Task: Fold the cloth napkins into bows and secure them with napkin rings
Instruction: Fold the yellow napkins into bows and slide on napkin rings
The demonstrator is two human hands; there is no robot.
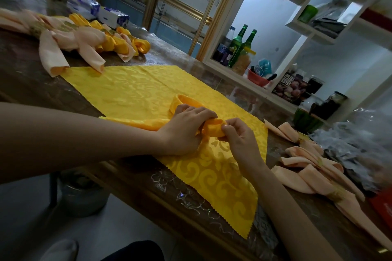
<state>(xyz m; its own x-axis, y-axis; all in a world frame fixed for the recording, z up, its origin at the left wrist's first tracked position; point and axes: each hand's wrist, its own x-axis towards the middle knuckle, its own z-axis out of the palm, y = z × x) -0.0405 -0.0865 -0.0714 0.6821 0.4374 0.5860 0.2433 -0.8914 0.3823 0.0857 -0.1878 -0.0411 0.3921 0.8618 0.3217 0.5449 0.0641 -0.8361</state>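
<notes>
Two hands [186, 131], two green bottles [237, 45], one table [27, 74]

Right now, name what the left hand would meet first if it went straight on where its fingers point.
Probably the right hand, whose fingers pinch the rolled yellow napkin the left hand grips.

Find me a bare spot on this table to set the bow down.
Bare table lies left of the spread yellow napkin, in front of the finished bows; another strip runs along the napkin's far edge. The right side is crowded with peach napkins and plastic wrap.
</notes>
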